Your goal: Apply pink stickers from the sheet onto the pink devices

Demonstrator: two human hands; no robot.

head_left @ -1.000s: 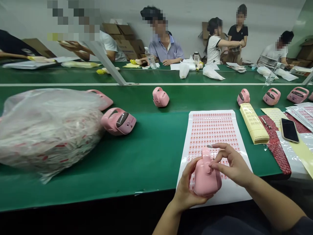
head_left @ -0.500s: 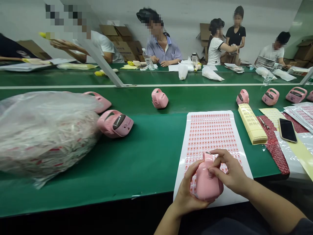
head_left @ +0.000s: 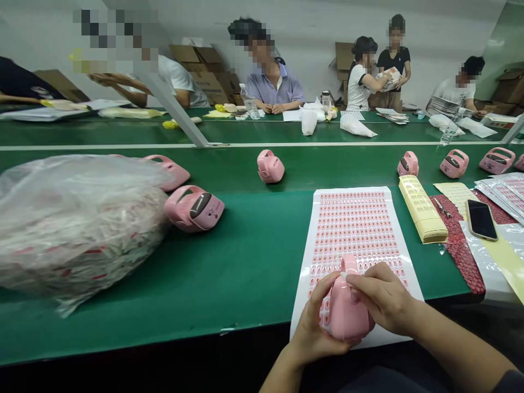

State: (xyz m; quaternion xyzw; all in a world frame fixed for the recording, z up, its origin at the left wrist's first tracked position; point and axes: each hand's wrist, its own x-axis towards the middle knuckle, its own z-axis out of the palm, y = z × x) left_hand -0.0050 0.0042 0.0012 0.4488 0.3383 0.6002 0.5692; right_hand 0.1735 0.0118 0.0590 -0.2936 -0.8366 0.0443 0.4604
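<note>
My left hand (head_left: pixel 311 323) is wrapped round a small pink plastic case with a loop handle (head_left: pixel 349 316), holding it up over the front of a sticker sheet (head_left: pixel 355 224). My right hand (head_left: pixel 387 299) is closed, its thumb and fingertips pinched together against the case beside the handle's base. Whatever those fingertips hold, if anything, is too small or hidden to name. Rows of small red-and-white oval stickers cover the white sheet, which lies on the green table.
On the left, a big clear plastic bag (head_left: pixel 82 229) of small packets lies against another pink case (head_left: pixel 194 208). More pink cases (head_left: pixel 270 166) stand along the belt. A yellow folded sticker stack (head_left: pixel 423 210) and a phone (head_left: pixel 482 219) lie at right. Several people sit or stand across.
My right hand's fingers have shifted from the handle and side of the case to its upper part by my left fingertips. My left hand keeps its hold.
</note>
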